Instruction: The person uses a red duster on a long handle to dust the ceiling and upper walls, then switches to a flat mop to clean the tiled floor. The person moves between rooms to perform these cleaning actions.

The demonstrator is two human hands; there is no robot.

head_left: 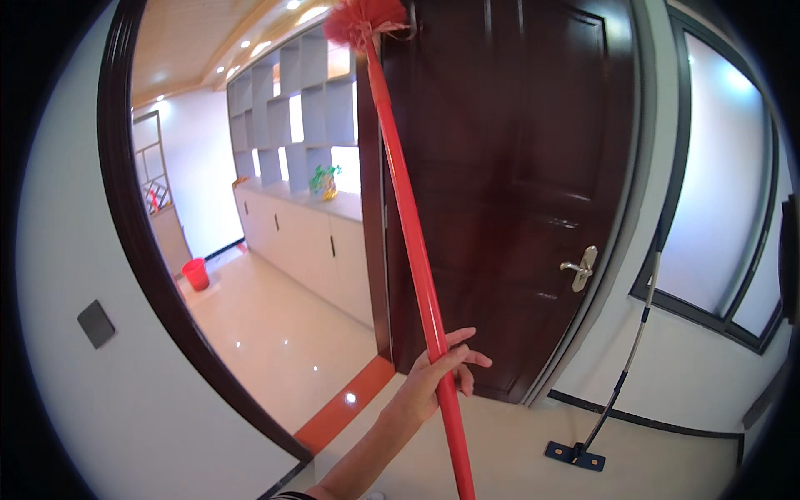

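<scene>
My left hand (440, 375) is around the red pole (412, 231) of a long-handled duster, the thumb across its front and several fingers loosely spread behind it. The pole slants up and slightly left, with a red bristle duster head (365, 22) at its upper end, near the top of the dark wooden door (500, 187). Its lower end runs out of the picture at the bottom. My right hand is out of view.
A flat mop (575, 456) leans by the framed window (719, 181) on the right. Through the doorway (119, 187) stand a white cabinet (300, 244) with open shelves, a potted plant (325, 183) and a red bucket (195, 275). The door has a metal handle (582, 269).
</scene>
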